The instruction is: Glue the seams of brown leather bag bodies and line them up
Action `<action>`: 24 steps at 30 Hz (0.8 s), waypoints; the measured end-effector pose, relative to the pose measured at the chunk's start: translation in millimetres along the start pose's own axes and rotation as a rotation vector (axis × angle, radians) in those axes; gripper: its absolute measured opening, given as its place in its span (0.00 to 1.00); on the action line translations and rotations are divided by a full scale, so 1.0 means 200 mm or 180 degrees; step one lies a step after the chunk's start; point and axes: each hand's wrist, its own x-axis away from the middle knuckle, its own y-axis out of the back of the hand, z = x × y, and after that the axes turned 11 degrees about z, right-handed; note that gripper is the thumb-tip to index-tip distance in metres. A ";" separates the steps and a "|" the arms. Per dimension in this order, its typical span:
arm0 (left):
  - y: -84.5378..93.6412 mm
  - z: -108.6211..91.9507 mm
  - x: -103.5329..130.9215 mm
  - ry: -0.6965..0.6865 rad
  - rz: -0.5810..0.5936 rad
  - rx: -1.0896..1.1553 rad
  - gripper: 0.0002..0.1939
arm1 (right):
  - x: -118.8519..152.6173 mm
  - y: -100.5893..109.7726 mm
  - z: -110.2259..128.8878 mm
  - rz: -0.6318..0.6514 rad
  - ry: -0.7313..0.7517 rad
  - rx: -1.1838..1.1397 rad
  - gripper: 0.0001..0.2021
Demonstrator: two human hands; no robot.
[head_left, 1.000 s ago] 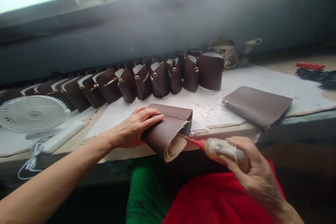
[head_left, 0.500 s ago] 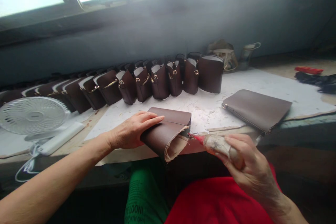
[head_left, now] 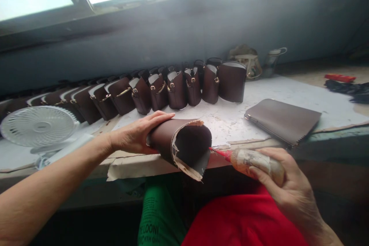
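My left hand [head_left: 138, 132] grips a brown leather bag body [head_left: 163, 136] by its far end, lying on its side over the table's front edge. Its open end faces me, showing a dark inside and a frayed tan lining along the rim. In my right hand [head_left: 288, 184] is a squeeze glue bottle [head_left: 256, 165], pale and stained, with a red nozzle. The nozzle's tip is at the right side of the bag's open rim; whether it touches cannot be made out. A flat brown bag piece [head_left: 284, 119] with a zigzag-cut edge lies to the right.
Several brown bag bodies [head_left: 177, 90] with gold buckles stand in rows at the back left. A white fan [head_left: 39, 126] stands at the left. White paper [head_left: 265, 88] covers the table. A clear cup [head_left: 272, 61], a cloth bag [head_left: 245, 57] and a red object [head_left: 340, 78] sit behind.
My left hand has turned the bag body so its open end faces me more and gapes wider. My right hand has shifted slightly right and down with the glue bottle.
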 end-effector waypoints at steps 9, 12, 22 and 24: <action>0.01 -0.02 -0.07 0.0353 0.0397 -0.0444 0.71 | -0.06 0.00 -0.06 0.0157 0.0279 0.0082 0.17; 0.02 -0.06 -0.09 0.0377 0.0496 -0.0541 0.69 | -0.09 -0.01 -0.06 0.0232 0.0387 0.0024 0.16; 0.01 -0.07 -0.09 0.0326 0.0470 -0.0564 0.68 | -0.09 0.03 0.02 0.0702 0.0612 0.0062 0.16; 0.00 -0.05 -0.08 0.0288 0.0442 -0.0552 0.69 | -0.09 0.03 0.01 0.0534 0.0608 0.0158 0.16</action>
